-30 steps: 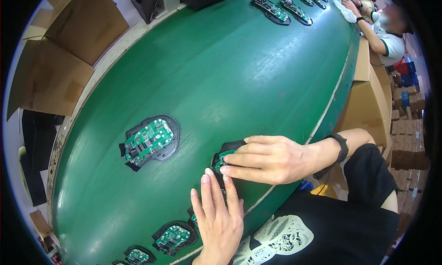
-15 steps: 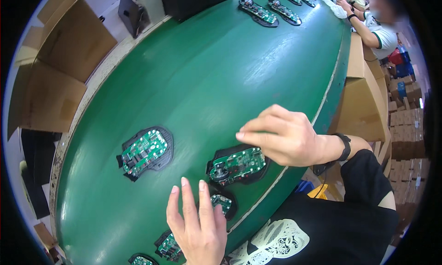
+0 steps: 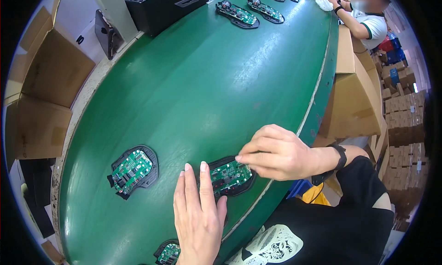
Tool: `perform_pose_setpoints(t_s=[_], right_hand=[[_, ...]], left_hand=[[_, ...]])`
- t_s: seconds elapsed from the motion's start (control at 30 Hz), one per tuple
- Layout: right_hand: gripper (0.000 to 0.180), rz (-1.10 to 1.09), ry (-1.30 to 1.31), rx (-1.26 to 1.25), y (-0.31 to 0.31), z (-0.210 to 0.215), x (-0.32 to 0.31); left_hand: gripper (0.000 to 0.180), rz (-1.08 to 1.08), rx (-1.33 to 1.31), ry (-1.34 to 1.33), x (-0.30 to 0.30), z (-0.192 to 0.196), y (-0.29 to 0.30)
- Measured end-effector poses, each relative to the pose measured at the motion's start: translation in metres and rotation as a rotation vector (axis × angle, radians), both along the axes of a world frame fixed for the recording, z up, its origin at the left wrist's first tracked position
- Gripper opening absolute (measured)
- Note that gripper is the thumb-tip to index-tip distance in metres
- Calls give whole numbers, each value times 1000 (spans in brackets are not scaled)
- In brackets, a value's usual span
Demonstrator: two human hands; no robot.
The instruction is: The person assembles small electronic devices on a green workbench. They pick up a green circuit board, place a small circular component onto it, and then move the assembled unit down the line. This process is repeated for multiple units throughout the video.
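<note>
A black oval shell with a green circuit board [image 3: 229, 176] lies on the green conveyor belt [image 3: 207, 81] near its front edge. My right hand [image 3: 276, 152], with a black band on its wrist, pinches the shell's upper right end with thumb and fingertips. My left hand [image 3: 198, 219] lies flat on the belt with its fingers straight. Its two longest fingertips touch the shell's left edge. It holds nothing.
A second such shell [image 3: 133, 169] lies to the left and a third [image 3: 169, 253] by my left wrist. More units [image 3: 238, 14] lie far up the belt near a black bin [image 3: 165, 7]. Cardboard boxes [image 3: 41, 94] flank the left, a carton [image 3: 354, 94] the right. Another person [image 3: 363, 16] works at the top right.
My right hand has come down from above the shell and closed its fingertips on the right end. My left hand has slid up until its fingertips touch the shell.
</note>
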State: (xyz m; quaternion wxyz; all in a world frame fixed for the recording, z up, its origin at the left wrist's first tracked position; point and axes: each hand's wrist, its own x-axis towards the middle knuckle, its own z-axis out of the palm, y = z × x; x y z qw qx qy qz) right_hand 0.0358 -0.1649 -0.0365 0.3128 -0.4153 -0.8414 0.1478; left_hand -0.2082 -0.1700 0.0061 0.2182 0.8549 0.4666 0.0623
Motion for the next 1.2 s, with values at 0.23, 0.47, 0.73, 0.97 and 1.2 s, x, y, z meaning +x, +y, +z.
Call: perform_pose_setpoints(t_s=[0.23, 0.47, 0.73, 0.97, 1.2], right_hand=[[28, 2, -3, 1, -4, 2, -5], [42, -103, -89, -129, 3, 13, 0], [24, 98, 368, -325, 7, 41, -15], [26, 223, 340, -39, 7, 72, -31], [25, 328, 446, -387, 19, 118, -39]], left_hand=[[78, 10, 28, 26, 6, -1, 0], [81, -22, 77, 24, 8, 4, 5], [85, 67, 141, -255, 0, 27, -8], [38, 183, 35, -458, -16, 59, -16], [34, 219, -206, -498, -23, 105, -12]])
